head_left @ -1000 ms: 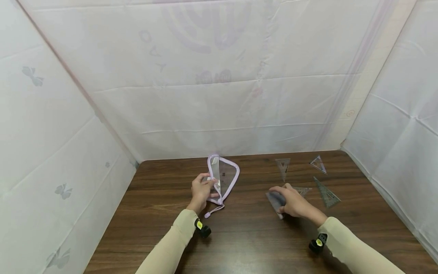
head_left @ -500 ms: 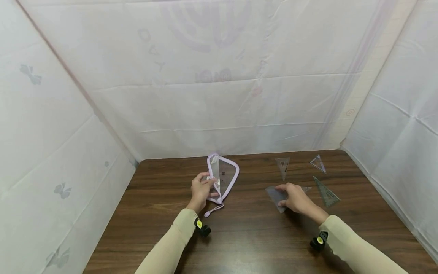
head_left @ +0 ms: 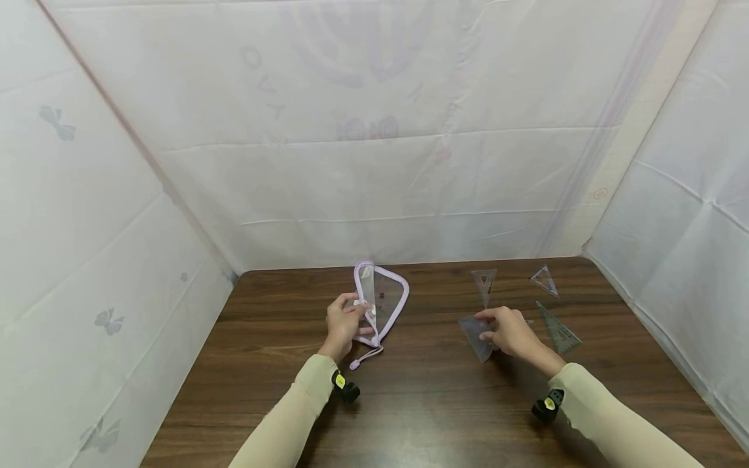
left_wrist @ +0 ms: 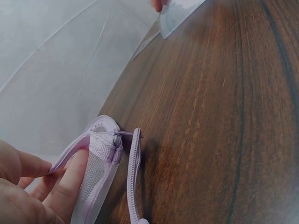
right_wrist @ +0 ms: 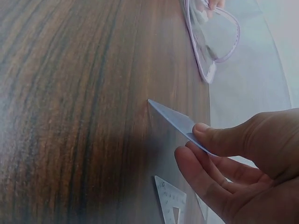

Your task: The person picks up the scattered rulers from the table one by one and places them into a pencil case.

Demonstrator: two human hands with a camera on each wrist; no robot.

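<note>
The dark brown wood-grain table (head_left: 409, 403) spreads out under me, walled in by white fabric sheets (head_left: 374, 162) at nine, twelve and three o'clock.

At about eleven o'clock from my chest stands the clear plastic zip pouch with lilac trim (head_left: 383, 300), its mouth gaping. My left hand (head_left: 345, 323) holds it that way: in the left wrist view my fingers (left_wrist: 70, 184) curl round the lilac edge, likely to keep the opening wide. Its lilac zip-pull cord (head_left: 367, 359) trails toward six o'clock.

At one o'clock my right hand (head_left: 510, 333) pinches a translucent grey plastic set square (head_left: 475, 335); thumb on top, fingers underneath, as the right wrist view shows. The set square (right_wrist: 180, 123) is tilted, its far corner touching or nearly touching the wood, which I judge is how a flat sheet comes off a flat surface.

Beyond, between one and two o'clock, three more clear triangular rulers lie flat: a long narrow one (head_left: 558, 328), a downward-pointing one (head_left: 484, 284), and a small one (head_left: 544, 280) farthest back.
</note>
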